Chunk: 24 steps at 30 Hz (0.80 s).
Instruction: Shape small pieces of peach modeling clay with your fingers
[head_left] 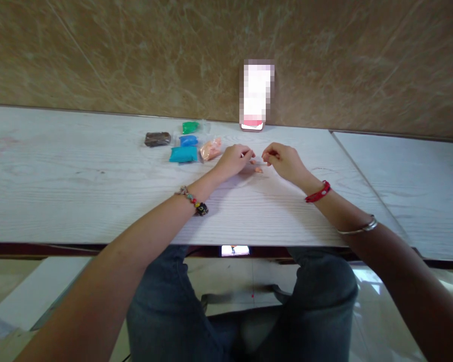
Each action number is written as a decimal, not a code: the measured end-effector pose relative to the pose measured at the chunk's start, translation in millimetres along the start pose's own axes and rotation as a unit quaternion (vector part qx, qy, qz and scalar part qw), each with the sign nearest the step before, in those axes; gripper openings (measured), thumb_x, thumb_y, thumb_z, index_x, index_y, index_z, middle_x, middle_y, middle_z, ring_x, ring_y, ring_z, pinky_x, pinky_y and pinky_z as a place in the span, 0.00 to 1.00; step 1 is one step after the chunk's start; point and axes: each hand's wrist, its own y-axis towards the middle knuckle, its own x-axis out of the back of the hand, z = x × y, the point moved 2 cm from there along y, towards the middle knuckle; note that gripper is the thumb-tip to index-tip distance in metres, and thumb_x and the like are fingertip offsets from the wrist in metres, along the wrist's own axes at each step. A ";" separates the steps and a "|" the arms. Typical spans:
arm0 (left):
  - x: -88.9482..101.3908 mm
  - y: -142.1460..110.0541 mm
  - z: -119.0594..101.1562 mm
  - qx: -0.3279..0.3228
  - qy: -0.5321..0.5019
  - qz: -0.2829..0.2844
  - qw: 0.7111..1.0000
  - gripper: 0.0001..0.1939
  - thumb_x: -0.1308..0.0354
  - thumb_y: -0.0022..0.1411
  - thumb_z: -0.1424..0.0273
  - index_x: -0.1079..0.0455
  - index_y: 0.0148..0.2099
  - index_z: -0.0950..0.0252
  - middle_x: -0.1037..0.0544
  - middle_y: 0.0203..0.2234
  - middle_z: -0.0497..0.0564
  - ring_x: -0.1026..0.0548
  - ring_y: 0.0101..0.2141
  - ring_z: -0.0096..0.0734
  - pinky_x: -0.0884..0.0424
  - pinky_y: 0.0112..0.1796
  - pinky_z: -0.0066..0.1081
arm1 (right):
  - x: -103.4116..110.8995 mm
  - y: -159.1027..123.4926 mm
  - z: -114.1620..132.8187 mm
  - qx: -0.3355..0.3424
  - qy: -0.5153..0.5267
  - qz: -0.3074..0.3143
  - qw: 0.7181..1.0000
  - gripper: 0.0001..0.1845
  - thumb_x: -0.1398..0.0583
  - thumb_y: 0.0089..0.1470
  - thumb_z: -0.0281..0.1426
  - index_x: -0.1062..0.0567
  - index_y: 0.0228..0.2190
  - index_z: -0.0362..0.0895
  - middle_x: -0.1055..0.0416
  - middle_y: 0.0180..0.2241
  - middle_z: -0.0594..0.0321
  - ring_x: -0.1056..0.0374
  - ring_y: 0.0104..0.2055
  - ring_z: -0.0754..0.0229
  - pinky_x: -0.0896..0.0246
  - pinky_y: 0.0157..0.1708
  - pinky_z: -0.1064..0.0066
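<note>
My left hand (234, 159) is above the white tabletop, its fingers bent together in a pinch; what lies between them, if anything, is too small to make out. Facing it across a narrow gap, my right hand (285, 160) is also closed, thumb against curled fingers, and its contents are hidden. Just below the gap a small peach-coloured lump of soft clay (258, 170) rests on the table, with another tiny bit by my left fingertips. To the left of my left hand lies a clear bag of peach clay (211, 149).
Left of the peach bag are packets of turquoise clay (183, 154), blue clay (189, 141), green clay (191, 127) and brown clay (157, 139). A phone with a bright, blurred-out screen (254, 93) leans against the marbled wall (136, 60). The table (79, 201) has a seam at right.
</note>
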 end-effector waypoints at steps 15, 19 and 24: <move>3.5 -4.8 -8.5 -0.065 -0.030 0.032 0.997 0.10 0.49 0.58 0.70 0.27 0.32 0.69 0.25 0.27 0.49 0.32 0.29 0.24 0.40 0.30 0.25 | 2.9 -12.4 -4.0 -0.020 0.039 0.000 0.999 0.18 0.35 0.41 0.38 0.34 0.31 0.43 0.30 0.21 0.67 0.34 0.23 0.66 0.41 0.26 0.72; 2.0 -7.7 -13.9 -0.075 -0.068 0.060 0.993 0.06 0.46 0.55 0.74 0.29 0.29 0.69 0.27 0.24 0.47 0.34 0.26 0.21 0.40 0.29 0.24 | 6.1 -14.4 1.4 -0.002 -0.002 0.013 1.000 0.17 0.35 0.43 0.33 0.33 0.35 0.42 0.30 0.22 0.67 0.32 0.26 0.64 0.39 0.29 0.70; 1.3 -7.5 -15.6 -0.073 -0.086 0.081 0.990 0.04 0.46 0.54 0.76 0.31 0.29 0.70 0.29 0.23 0.46 0.34 0.25 0.20 0.40 0.29 0.24 | 7.1 -13.3 4.6 -0.003 -0.011 0.039 0.999 0.13 0.36 0.44 0.31 0.29 0.34 0.40 0.30 0.23 0.65 0.32 0.29 0.62 0.39 0.30 0.69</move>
